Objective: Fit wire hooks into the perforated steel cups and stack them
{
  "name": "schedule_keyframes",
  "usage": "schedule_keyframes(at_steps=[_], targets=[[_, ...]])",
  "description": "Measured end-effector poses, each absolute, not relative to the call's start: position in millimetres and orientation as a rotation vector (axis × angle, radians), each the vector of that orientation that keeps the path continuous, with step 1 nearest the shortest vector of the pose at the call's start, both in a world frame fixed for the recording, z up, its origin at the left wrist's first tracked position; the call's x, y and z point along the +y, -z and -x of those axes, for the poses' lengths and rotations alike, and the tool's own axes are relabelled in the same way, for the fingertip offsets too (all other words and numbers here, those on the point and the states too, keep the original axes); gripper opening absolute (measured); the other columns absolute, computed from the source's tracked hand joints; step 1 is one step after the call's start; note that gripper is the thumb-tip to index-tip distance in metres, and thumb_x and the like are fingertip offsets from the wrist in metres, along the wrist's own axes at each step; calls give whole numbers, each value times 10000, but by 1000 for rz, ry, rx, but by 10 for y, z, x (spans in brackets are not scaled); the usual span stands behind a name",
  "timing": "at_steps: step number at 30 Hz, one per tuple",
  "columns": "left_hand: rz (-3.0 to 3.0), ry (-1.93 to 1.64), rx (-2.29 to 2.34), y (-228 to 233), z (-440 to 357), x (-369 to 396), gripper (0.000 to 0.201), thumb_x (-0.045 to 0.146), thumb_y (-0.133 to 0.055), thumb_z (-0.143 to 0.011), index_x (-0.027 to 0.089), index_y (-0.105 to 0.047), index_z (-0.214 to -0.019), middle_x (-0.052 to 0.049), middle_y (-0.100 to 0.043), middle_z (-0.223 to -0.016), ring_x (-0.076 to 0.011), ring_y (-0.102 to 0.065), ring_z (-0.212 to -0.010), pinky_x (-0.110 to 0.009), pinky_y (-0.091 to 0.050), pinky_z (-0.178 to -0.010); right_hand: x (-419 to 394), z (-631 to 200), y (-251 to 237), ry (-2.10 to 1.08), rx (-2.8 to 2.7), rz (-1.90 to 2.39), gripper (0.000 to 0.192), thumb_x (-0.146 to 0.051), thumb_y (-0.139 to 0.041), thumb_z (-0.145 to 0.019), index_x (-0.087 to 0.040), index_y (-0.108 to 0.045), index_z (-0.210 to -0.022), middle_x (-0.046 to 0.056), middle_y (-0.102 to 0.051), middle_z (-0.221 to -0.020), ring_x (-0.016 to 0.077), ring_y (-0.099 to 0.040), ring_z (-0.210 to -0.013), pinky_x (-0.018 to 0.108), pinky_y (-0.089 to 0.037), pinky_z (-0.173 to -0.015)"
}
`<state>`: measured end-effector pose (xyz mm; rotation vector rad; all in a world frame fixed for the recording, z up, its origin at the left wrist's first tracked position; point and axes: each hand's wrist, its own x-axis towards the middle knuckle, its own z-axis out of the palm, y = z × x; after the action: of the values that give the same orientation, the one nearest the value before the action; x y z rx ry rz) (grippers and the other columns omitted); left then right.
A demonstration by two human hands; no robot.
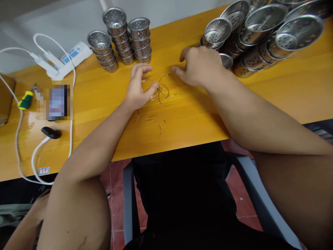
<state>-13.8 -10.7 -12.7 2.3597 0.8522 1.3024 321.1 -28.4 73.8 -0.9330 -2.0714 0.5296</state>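
My left hand [137, 86] rests at the pile of thin curved wires [162, 91] on the yellow table, its thumb and fingers apart. The thumb tip lies over the wires and covers some of them. Closer to the table's front edge lie a few loose wire arcs [156, 121]. My right hand [199, 66] is between the wires and the metal cups at the right, slightly blurred. Its thumb and forefinger are spread, with nothing visible between them; the other fingers are partly hidden. Just behind it stands a small perforated metal cup [218, 30].
Nested perforated cups [140, 38] stand in stacks at the back. Larger stacked cups [299, 34] fill the right rear. At left are a power strip [75, 57], white cables, a phone [57, 102], a green-yellow handle [26, 100] and a black device [50, 132]. Another person's arm [28, 220] shows lower left.
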Motion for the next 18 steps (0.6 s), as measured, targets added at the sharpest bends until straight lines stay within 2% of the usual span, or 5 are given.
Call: schedule_keyframes(at_steps=[3,5,10,14,18], targets=[[-2361,-1360,881,147,148,-76,829,1104,-544,-1106,414,-545,-1566,-28,-607,-1690,-341,-487,-1569,-743,-473,-1363,-431,-3057,-819,-402,-2053,1059,445,-747,-931,-1129,-353,-798,-1288,101,-828,-1341,386,-719,-1227,527,-608,-1162],[-2356,-1368,939,123,146,-100,825,1102,-588,-1091,408,-555,-1536,-32,-631,-1677,-335,-522,-1578,-717,-516,-1338,-457,-2927,-878,-379,-2051,1094,542,-643,-940,-1147,-285,-748,-1505,148,-697,-1643,337,-707,-1255,492,-595,-1201],[-2304,-1383,1006,4,121,-221,847,1007,-770,-996,445,-558,-1593,-72,-663,-1664,-406,-644,-1484,-766,-589,-1301,-68,-2511,-967,-591,-1868,1256,898,-254,-887,-1134,-186,-361,-1858,196,-402,-1998,262,-544,-1694,391,-616,-1270],[-2094,-1330,1209,-43,100,-252,856,758,-925,-953,452,-535,-1651,-74,-635,-1789,-443,-642,-1521,-806,-579,-1346,358,-2210,-1148,-625,-1849,1309,1118,39,-840,-1046,-5,-109,-1891,236,-210,-2077,205,-431,-1810,388,-452,-1471],[-2009,-1291,1267,12,129,-188,909,701,-976,-932,432,-525,-1674,-66,-599,-1846,-445,-592,-1602,-817,-509,-1416,530,-1966,-1374,-713,-1862,1281,1140,-181,-1002,-1144,-64,-165,-1910,117,-307,-2065,124,-414,-1814,230,-349,-1489]])
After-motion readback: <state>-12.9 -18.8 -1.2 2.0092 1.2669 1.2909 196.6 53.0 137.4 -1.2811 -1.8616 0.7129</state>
